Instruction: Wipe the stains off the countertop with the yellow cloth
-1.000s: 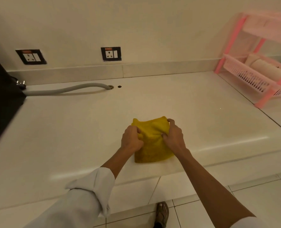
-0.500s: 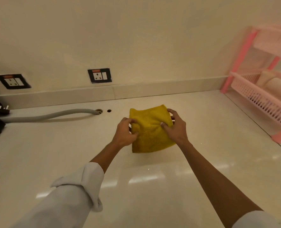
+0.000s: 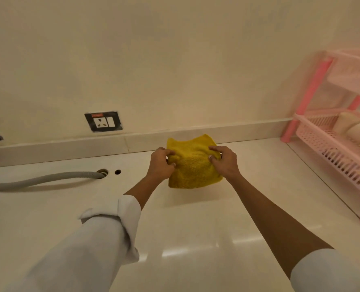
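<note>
Yellow cloth (image 3: 192, 167), folded, held up between both hands above the white countertop (image 3: 196, 228), near the back upstand. Left hand (image 3: 160, 164) fingers pinched on the cloth's left edge; right hand (image 3: 224, 162) fingers clamped on its right edge. Grey hose (image 3: 40, 180) lies on the counter at left; pink rack (image 3: 333, 152) stands at right.

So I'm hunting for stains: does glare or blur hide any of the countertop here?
Head view: glare streaks the near countertop; the pink rack is smeared at the right edge; the yellow cloth and both hands stay fairly sharp; no stains discernible in the warm, dim light.
</note>
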`<control>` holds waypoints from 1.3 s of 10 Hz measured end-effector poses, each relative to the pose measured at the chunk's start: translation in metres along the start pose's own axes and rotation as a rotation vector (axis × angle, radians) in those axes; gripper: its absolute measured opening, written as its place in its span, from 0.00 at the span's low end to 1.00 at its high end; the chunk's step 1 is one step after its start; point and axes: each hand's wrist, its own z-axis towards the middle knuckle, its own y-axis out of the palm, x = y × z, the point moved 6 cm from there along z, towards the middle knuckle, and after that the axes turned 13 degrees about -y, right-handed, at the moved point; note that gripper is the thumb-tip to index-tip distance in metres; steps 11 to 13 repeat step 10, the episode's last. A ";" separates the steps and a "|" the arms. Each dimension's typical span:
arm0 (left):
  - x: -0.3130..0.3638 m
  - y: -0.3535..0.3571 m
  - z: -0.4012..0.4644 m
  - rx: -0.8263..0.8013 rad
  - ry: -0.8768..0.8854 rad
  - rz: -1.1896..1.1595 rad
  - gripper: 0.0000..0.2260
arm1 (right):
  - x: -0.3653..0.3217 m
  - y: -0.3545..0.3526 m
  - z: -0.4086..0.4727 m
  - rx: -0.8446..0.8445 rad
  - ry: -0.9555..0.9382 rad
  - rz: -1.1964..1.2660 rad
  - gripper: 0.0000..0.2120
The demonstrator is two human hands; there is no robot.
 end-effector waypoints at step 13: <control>-0.026 0.080 0.064 -0.172 -0.011 0.352 0.27 | 0.074 0.058 0.043 -0.369 -0.129 -0.451 0.30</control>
